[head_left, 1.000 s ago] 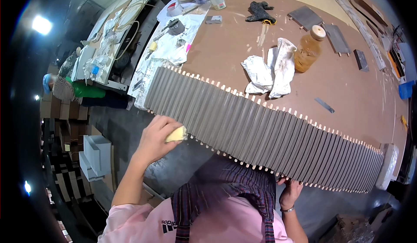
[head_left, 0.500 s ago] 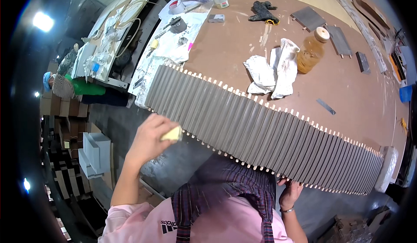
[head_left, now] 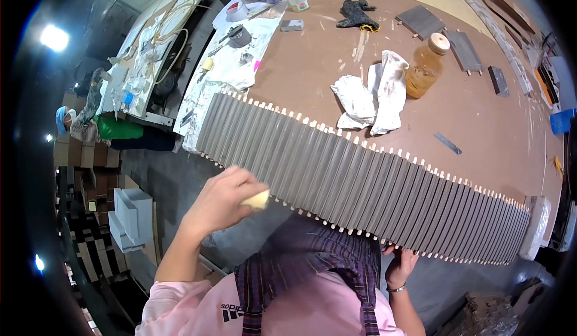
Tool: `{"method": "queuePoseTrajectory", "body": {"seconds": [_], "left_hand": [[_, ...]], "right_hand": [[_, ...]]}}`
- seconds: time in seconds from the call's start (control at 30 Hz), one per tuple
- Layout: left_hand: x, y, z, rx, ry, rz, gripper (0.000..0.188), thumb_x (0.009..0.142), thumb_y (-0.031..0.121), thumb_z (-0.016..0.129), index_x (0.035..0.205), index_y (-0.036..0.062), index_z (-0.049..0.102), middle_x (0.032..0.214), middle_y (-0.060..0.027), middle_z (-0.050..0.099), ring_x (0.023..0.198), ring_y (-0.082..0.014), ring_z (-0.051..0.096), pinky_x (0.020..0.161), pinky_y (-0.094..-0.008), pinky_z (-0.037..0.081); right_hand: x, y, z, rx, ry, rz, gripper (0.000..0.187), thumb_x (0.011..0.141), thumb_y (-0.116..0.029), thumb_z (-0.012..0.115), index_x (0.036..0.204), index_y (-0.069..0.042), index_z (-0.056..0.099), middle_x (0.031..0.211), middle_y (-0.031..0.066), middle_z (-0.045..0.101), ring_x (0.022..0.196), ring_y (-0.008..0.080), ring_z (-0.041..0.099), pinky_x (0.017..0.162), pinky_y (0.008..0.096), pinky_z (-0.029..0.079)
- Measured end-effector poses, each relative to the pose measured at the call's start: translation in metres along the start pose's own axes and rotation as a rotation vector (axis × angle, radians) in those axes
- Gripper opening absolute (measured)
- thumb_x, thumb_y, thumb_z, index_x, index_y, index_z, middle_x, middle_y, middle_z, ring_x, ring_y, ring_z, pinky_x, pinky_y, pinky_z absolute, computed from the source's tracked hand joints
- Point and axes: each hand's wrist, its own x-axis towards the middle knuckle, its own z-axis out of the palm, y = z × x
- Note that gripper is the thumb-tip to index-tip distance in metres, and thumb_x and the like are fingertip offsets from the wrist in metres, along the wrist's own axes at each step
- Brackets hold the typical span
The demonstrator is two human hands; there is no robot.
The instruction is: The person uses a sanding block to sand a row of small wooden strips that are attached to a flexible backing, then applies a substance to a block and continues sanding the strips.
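Note:
My left hand point(head_left: 225, 201) is closed round a pale yellow sponge block point(head_left: 257, 200), held just off the near edge of a long row of slats, towards its left part. The grey-brown slats point(head_left: 312, 168) lie side by side in a curved band along the table's near side, with pale wooden pegs sticking out at both ends. My right hand point(head_left: 401, 269) is at the near edge of the row, right of the middle. Its fingertips go in under the peg ends, so their grip is hidden.
Beyond the slats, white cloths point(head_left: 372, 99) and a jar of amber liquid point(head_left: 425, 69) stand on the brown table point(head_left: 300, 66). A dark glove point(head_left: 357, 15), flat grey panels point(head_left: 421, 21) and a metal strip point(head_left: 448, 143) lie around. Another person point(head_left: 114, 129) works at the far left.
My left hand has moved to the right with the sponge, along the near edge of the slats. My right hand stays at nearly the same place.

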Motion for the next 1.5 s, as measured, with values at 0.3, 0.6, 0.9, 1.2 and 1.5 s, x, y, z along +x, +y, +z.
{"method": "queuePoseTrajectory", "body": {"seconds": [0.3,0.6,0.9,1.2,1.5], "left_hand": [[0.053,-0.050,0.006,0.113,0.431,-0.034,0.045,0.073,0.014,0.082,0.116,0.0055,0.071,0.106,-0.0093,0.066,0.100,-0.0299,0.062,0.087,-0.0408,0.053],[0.058,-0.081,0.007,0.021,0.455,-0.190,0.042,0.075,0.010,0.081,0.115,0.0009,0.071,0.107,-0.0131,0.067,0.101,-0.0312,0.064,0.090,-0.0387,0.052],[0.079,-0.096,-0.001,-0.003,0.448,-0.208,0.042,0.079,0.020,0.081,0.117,0.0044,0.071,0.111,-0.0123,0.068,0.105,-0.0323,0.064,0.093,-0.0397,0.052],[0.094,-0.096,-0.003,0.034,0.503,-0.173,0.040,0.079,0.016,0.081,0.115,0.0032,0.071,0.109,-0.0134,0.068,0.102,-0.0322,0.065,0.089,-0.0394,0.052],[0.114,-0.096,-0.007,0.104,0.486,-0.248,0.041,0.078,0.020,0.082,0.115,0.0050,0.071,0.109,-0.0109,0.068,0.106,-0.0313,0.063,0.091,-0.0408,0.052]], "right_hand": [[0.002,0.006,-0.012,-0.033,-0.134,-0.002,0.038,0.103,-0.029,0.053,0.125,0.000,0.046,0.094,0.0184,0.064,0.073,0.0261,0.064,0.071,0.0404,0.056],[-0.001,0.007,-0.015,-0.017,-0.096,0.016,0.036,0.102,-0.025,0.054,0.124,0.001,0.046,0.095,0.0197,0.066,0.078,0.0283,0.066,0.072,0.0404,0.055],[-0.003,0.011,-0.018,0.000,-0.051,0.052,0.042,0.100,-0.031,0.058,0.126,0.000,0.046,0.101,0.0183,0.065,0.076,0.0278,0.066,0.069,0.0410,0.056],[-0.002,-0.001,-0.001,0.029,-0.004,0.043,0.042,0.100,-0.030,0.060,0.124,0.001,0.046,0.096,0.0187,0.065,0.075,0.0279,0.066,0.071,0.0410,0.056],[-0.004,0.007,-0.006,0.015,0.003,0.008,0.038,0.100,-0.027,0.058,0.122,0.001,0.046,0.091,0.0183,0.065,0.074,0.0269,0.065,0.071,0.0406,0.055]]}}
